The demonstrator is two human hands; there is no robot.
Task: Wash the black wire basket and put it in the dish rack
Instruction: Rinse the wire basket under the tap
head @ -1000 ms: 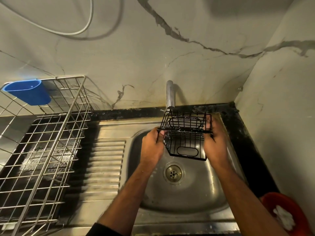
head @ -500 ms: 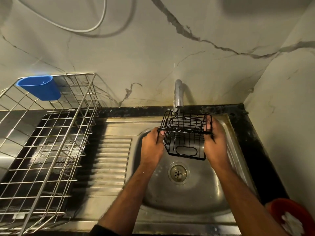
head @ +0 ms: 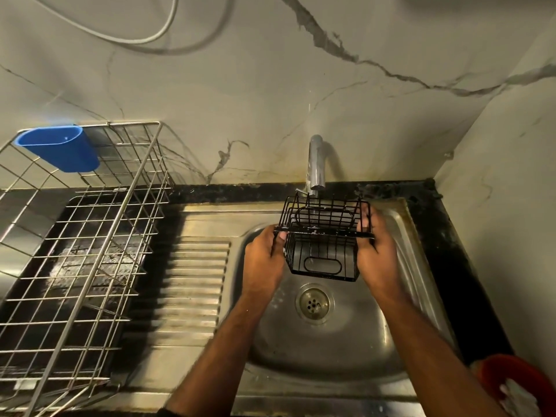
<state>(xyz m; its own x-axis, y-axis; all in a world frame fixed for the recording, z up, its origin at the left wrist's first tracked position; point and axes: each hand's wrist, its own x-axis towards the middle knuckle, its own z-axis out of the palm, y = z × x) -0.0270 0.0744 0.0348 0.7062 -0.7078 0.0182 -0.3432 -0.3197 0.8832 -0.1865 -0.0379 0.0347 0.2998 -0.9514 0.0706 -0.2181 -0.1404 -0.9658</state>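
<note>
The black wire basket [head: 323,239] hangs over the steel sink [head: 346,356], right under the tap [head: 316,162]. A thin stream of water runs from the tap into the basket's far part. My left hand [head: 264,260] grips the basket's left rim with curled fingers. My right hand [head: 377,251] grips its right side, thumb on the rim. The basket's open top faces me and tilts slightly forward. The wire dish rack [head: 84,236] stands on the counter to the left of the sink.
A blue plastic cup holder [head: 60,150] hangs on the rack's back left corner. The ribbed steel drainboard [head: 192,281] lies between rack and sink. A red bowl [head: 517,383] with something white sits at the lower right. Marble walls close the back and right.
The view has shifted a little, so rack and sink sit further right in frame. Both hands keep their hold on the basket under the tap, and it has hardly moved.
</note>
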